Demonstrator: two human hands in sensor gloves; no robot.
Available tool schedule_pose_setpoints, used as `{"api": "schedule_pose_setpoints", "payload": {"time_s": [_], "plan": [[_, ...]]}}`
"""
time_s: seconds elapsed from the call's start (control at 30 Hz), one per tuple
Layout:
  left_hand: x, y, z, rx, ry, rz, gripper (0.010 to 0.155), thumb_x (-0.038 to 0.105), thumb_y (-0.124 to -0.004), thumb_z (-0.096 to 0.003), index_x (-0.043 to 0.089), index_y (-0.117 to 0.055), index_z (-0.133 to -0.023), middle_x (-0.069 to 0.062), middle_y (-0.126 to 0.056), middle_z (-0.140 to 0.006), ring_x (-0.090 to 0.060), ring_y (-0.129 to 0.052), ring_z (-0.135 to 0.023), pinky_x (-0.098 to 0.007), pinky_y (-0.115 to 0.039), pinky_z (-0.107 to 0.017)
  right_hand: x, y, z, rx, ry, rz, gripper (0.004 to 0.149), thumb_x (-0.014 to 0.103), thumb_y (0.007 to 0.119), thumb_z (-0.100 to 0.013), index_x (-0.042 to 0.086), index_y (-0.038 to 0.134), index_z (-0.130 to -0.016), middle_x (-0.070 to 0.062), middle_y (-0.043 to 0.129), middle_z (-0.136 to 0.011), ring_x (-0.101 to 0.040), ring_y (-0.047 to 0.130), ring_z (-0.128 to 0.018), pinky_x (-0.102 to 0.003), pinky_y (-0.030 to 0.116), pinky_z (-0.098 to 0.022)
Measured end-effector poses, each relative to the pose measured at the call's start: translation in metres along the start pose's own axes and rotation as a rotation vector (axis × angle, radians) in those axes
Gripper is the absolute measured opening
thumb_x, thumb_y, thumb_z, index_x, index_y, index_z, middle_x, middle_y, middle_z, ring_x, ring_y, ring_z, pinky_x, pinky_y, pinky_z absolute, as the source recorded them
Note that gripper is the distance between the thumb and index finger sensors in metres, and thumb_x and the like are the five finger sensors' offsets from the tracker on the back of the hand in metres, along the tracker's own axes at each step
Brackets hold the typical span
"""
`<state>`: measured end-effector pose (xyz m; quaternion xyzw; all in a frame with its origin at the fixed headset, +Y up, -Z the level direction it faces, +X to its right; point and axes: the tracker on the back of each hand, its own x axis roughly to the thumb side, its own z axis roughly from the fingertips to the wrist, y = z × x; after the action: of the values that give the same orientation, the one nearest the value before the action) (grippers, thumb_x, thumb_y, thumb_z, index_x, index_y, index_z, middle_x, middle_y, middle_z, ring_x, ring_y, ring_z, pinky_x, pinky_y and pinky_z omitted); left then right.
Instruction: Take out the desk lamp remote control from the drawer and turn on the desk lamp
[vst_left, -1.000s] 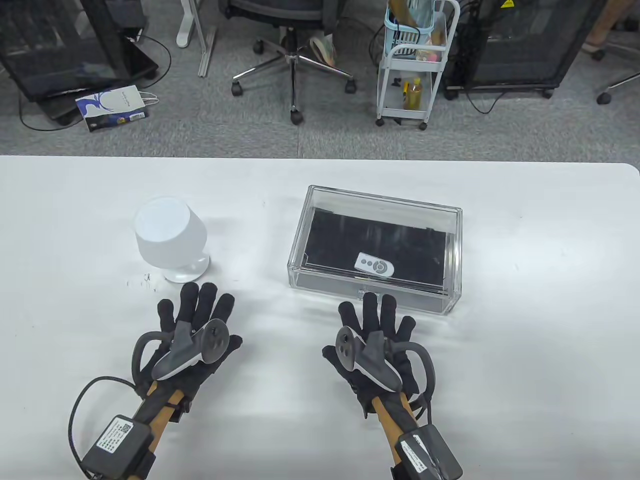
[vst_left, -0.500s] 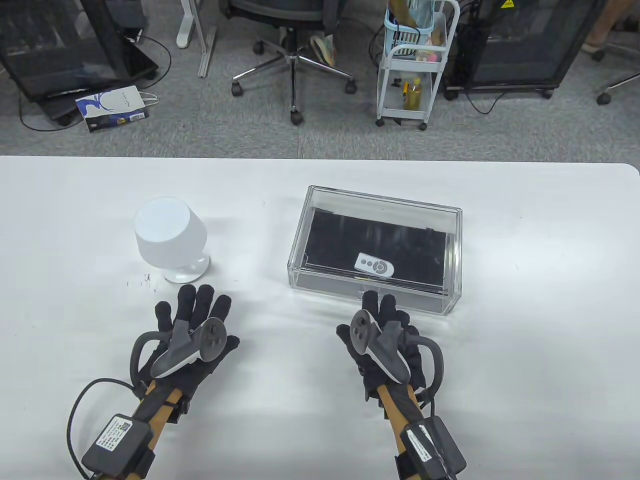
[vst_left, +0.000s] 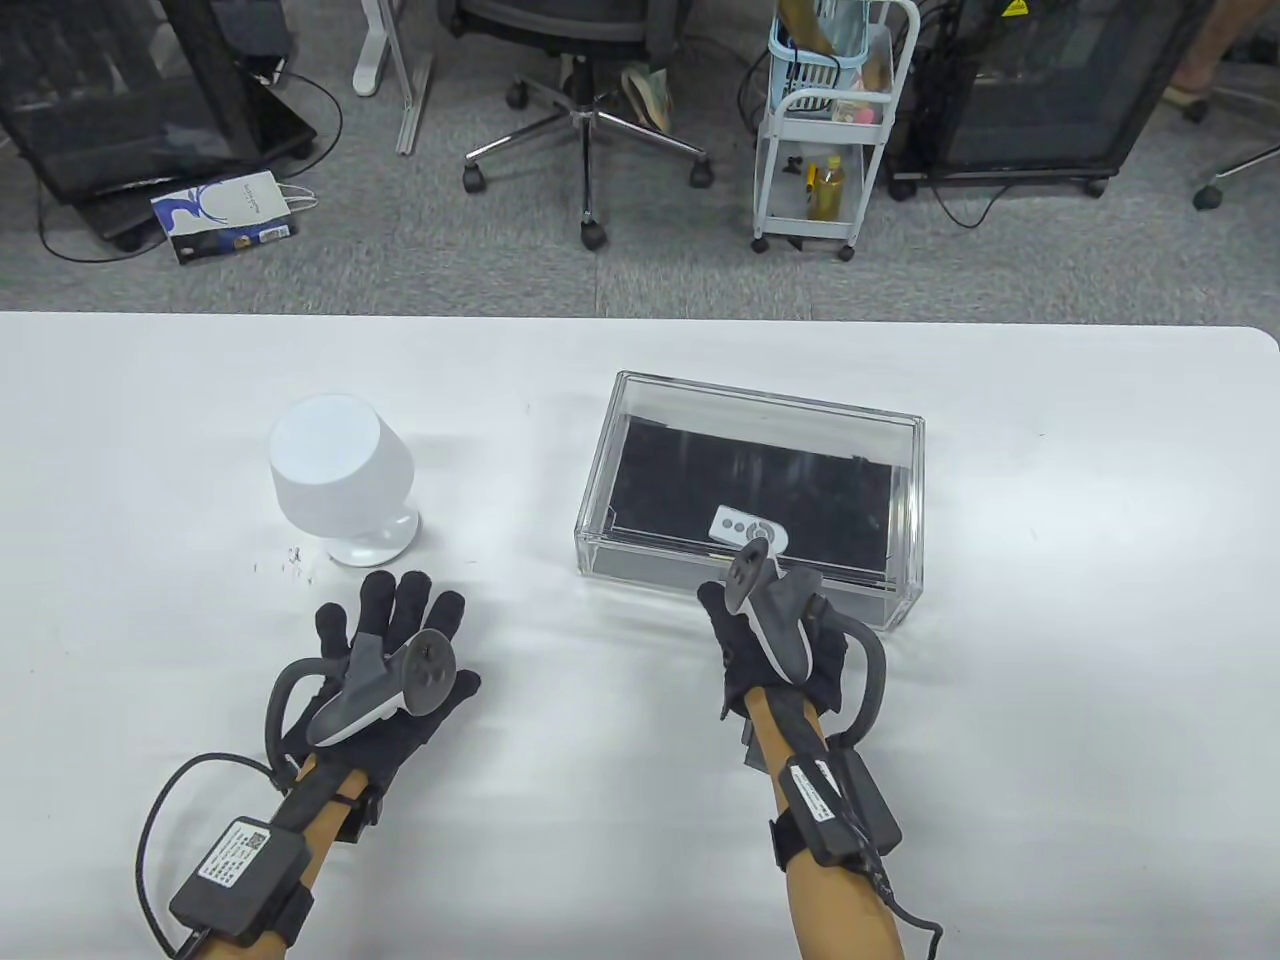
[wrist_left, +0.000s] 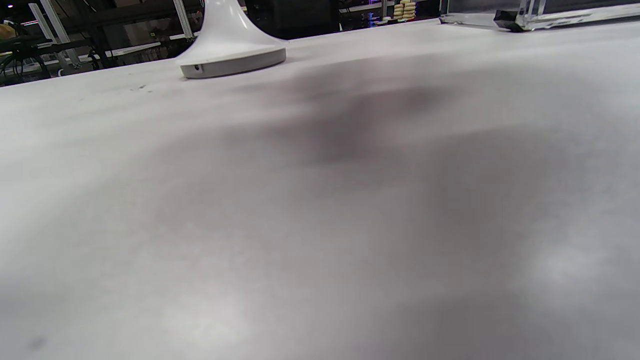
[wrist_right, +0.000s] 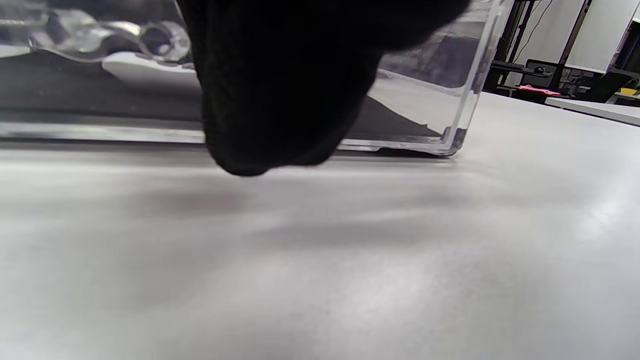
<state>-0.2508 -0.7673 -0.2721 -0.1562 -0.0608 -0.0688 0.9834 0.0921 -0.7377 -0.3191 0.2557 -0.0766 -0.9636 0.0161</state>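
- Table view: right hand (vst_left: 775, 640) at the drawer (vst_left: 740, 585) front; its grip can't be made out.
- Remote (vst_left: 748, 530) lies inside, just beyond.
- Left hand (vst_left: 385, 650) rests flat, fingers spread, holding nothing, on the worktop (vst_left: 600, 780).
- Best to pull straight back, gently.

White lamp (vst_left: 340, 480); clear drawer box (vst_left: 750, 495), black lining; white remote (vst_left: 745, 529).

— How is the light?
— Bright and even from above; the white table (vst_left: 620, 800) shows soft, pale glare patches.
— And sharpness?
— The table view is crisp. Both wrist views are soft up close, with blurry shadows, and a glove (wrist_right: 280, 85) fills one as a dark blur.
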Motion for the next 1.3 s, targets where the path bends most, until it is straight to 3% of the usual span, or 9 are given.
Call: {"api": "schedule_pose_setpoints", "payload": {"time_s": [0.1,0.4,0.53,0.9,1.0,1.07,1.13,1.23,1.3], "plan": [[-0.001,-0.002,-0.002,-0.009,0.002,-0.003,0.076,0.075,-0.037,-0.0396,0.049,-0.004,-0.103,0.008,0.005,-0.118,-0.027,0.007,-0.112,-0.068,-0.011,-0.073,0.009,0.006,-0.004,0.022,0.023,0.012,0.082,0.09,0.061,-0.032,0.023,0.086,-0.072,0.006,0.107,-0.051,-0.007,0.106,-0.024,-0.016,0.087,-0.017],[-0.001,-0.002,-0.002,-0.016,0.006,-0.003,0.076,0.075,-0.037,-0.0396,0.049,-0.004,-0.103,0.008,0.005,-0.118,-0.027,0.007,-0.113,-0.068,-0.011,-0.073,0.01,0.009,-0.001,-0.045,0.011,0.005,0.074,0.085,0.072,-0.033,0.018,0.09,-0.06,0.011,0.106,-0.034,-0.004,0.101,-0.01,-0.015,0.085,-0.01],[-0.001,-0.001,-0.001,-0.023,0.007,-0.004,0.076,0.075,-0.037,-0.0396,0.049,-0.004,-0.103,0.008,0.005,-0.118,-0.028,0.007,-0.113,-0.068,-0.011,-0.073,0.005,0.011,0.01,-0.103,-0.039,-0.014,0.074,0.082,0.075,-0.03,0.014,0.094,-0.054,0.006,0.107,-0.027,-0.009,0.101,-0.003,-0.019,0.084,-0.004],[-0.004,0.004,0.005,-0.017,0.019,0.007,0.076,0.075,-0.037,-0.0397,0.049,-0.004,-0.103,0.008,0.005,-0.118,-0.028,0.007,-0.112,-0.069,-0.011,-0.073,-0.01,0.016,0.067,-0.065,-0.148,0.049,0.075,0.082,0.076,-0.03,0.011,0.096,-0.048,0.003,0.107,-0.019,-0.011,0.099,0.002,-0.021,0.083,0.0],[-0.003,0.006,0.007,-0.01,0.016,0.011,0.076,0.075,-0.037,-0.0397,0.049,-0.004,-0.103,0.008,0.005,-0.118,-0.028,0.007,-0.113,-0.069,-0.011,-0.073,-0.014,0.015,0.071,-0.051,-0.157,0.058,0.074,0.081,0.075,-0.032,0.012,0.096,-0.05,0.004,0.108,-0.022,-0.011,0.101,0.001,-0.02,0.084,-0.001],[-0.003,0.007,0.008,-0.006,0.012,0.014,0.076,0.075,-0.037,-0.0397,0.049,-0.004,-0.103,0.008,0.005,-0.118,-0.028,0.007,-0.113,-0.069,-0.011,-0.073,-0.016,0.007,0.07,-0.04,-0.161,0.026,0.074,0.081,0.076,-0.031,0.012,0.096,-0.049,0.003,0.108,-0.02,-0.011,0.1,0.001,-0.021,0.084,-0.001],[-0.003,0.007,0.007,-0.008,0.012,0.013,0.076,0.075,-0.037,-0.0397,0.049,-0.004,-0.103,0.008,0.005,-0.118,-0.028,0.007,-0.113,-0.069,-0.011,-0.073,-0.019,-0.011,0.07,-0.05,-0.185,-0.028,0.07,0.084,0.074,-0.03,0.02,0.097,-0.045,0.007,0.106,-0.017,-0.01,0.098,0.003,-0.02,0.083,-0.001],[-0.004,0.005,0.005,-0.014,0.016,0.011,0.076,0.075,-0.037,-0.0397,0.049,-0.004,-0.103,0.008,0.005,-0.118,-0.028,0.006,-0.113,-0.069,-0.011,-0.073,-0.024,-0.044,0.068,-0.139,-0.234,-0.203,0.066,0.082,0.077,-0.029,0.021,0.096,-0.045,0.007,0.105,-0.017,-0.01,0.096,0.003,-0.02,0.081,-0.002],[-0.005,0.003,0.003,-0.025,0.021,0.006,0.076,0.075,-0.037,-0.0397,0.049,-0.004,-0.103,0.008,0.005,-0.118,-0.028,0.006,-0.113,-0.069,-0.011,-0.073,-0.023,-0.06,0.061,-0.191,-0.26,-0.193,0.063,0.08,0.078,-0.03,0.025,0.095,-0.055,0.006,0.107,-0.028,-0.011,0.099,-0.007,-0.02,0.083,-0.008]]}}
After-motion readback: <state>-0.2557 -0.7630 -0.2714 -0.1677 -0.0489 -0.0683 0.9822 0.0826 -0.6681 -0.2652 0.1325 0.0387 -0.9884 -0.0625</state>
